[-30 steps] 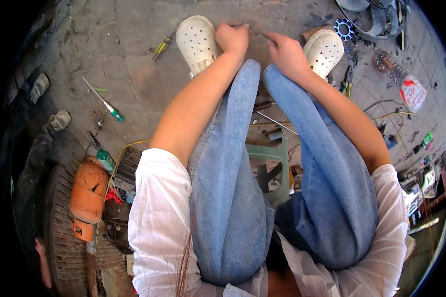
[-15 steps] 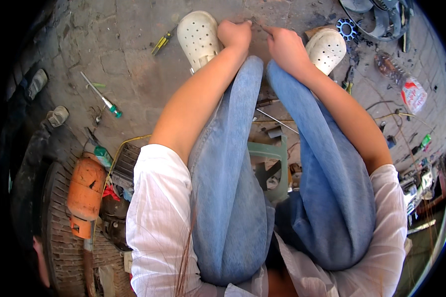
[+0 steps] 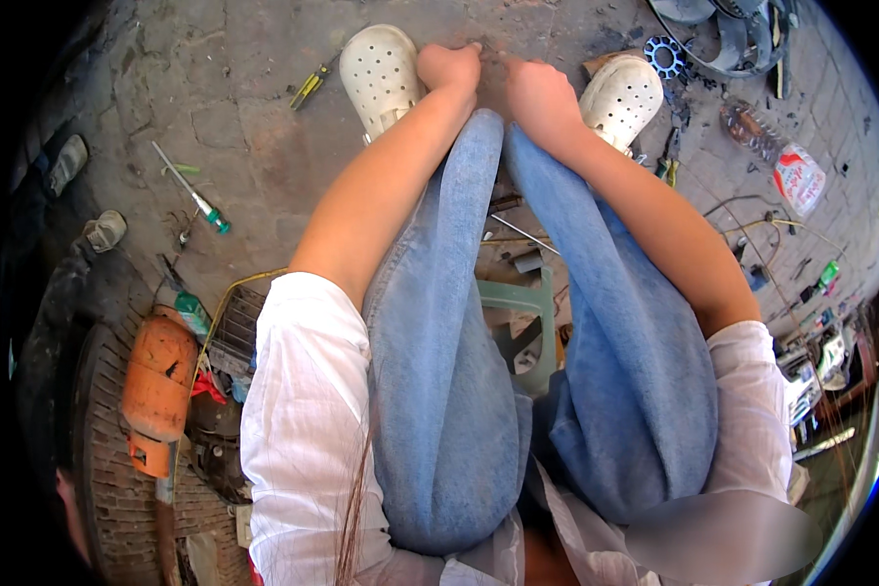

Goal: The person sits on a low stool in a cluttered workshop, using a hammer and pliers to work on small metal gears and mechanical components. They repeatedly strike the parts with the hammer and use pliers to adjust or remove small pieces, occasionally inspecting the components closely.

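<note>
Both of my arms stretch forward past my knees, down to the floor at the top of the view. My left hand (image 3: 448, 68) is curled beside the left white clog (image 3: 379, 73), thumb and forefinger together and pointing right. Opposite it, just inside the right white clog (image 3: 623, 96), my right hand (image 3: 542, 98) is closed with its knuckles up. A narrow gap separates the hands, with small dark bits on the floor there. Whatever the fingers pinch is hidden or too small to name.
A yellow-handled screwdriver (image 3: 310, 86) lies left of the clog, and a green-handled one (image 3: 203, 207) farther left. Pliers (image 3: 670, 156), a plastic bottle (image 3: 796, 176) and a blue-grey ring (image 3: 664, 57) lie right. An orange gas cylinder (image 3: 158, 376) and another person's shoe (image 3: 105, 230) are left.
My right forefinger, stretched toward the left hand before, is now drawn in. The whole view has shifted slightly, so things sit a little farther left.
</note>
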Available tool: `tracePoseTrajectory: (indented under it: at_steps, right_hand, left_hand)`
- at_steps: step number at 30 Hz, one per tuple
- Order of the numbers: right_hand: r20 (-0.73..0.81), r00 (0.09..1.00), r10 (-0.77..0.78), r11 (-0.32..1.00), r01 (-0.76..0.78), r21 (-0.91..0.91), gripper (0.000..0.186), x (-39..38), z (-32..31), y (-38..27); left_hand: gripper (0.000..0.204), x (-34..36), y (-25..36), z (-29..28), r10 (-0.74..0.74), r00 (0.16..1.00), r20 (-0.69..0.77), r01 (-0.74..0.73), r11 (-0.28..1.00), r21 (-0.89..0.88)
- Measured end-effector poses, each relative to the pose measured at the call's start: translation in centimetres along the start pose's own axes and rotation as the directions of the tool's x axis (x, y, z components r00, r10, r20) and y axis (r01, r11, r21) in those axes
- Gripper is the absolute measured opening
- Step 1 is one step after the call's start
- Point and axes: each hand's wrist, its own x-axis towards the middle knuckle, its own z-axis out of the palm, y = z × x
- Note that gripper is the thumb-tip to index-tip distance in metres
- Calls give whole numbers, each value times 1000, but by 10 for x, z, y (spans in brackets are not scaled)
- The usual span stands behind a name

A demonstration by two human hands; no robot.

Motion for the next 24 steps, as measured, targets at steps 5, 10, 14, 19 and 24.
tracePoseTrajectory:
  at_steps: [5,10,14,19,24]
  right_hand:
    - [269,904,333,642,-426,637,30,23,-4,9]
    - [471,780,413,169,-573,802,30,28,-8,17]
    - [103,953,284,703,-280,654,30,17,-14,26]
    - [-58,995,83,908,-52,415,29,4,-7,4]
    - [-46,998,51,960,-37,277,29,11,-7,-4]
  left_hand:
    - [15,6,-9,0,32,999,11,-32,999,-34]
    - [17,5,-12,-4,-14,999,39,17,997,-71]
    - [21,-5,1,-7,20,993,119,9,972,-236]
    - [17,-10,12,-13,11,997,80,10,966,-257]
    - [17,-10,8,-14,33,996,88,-12,973,-231]
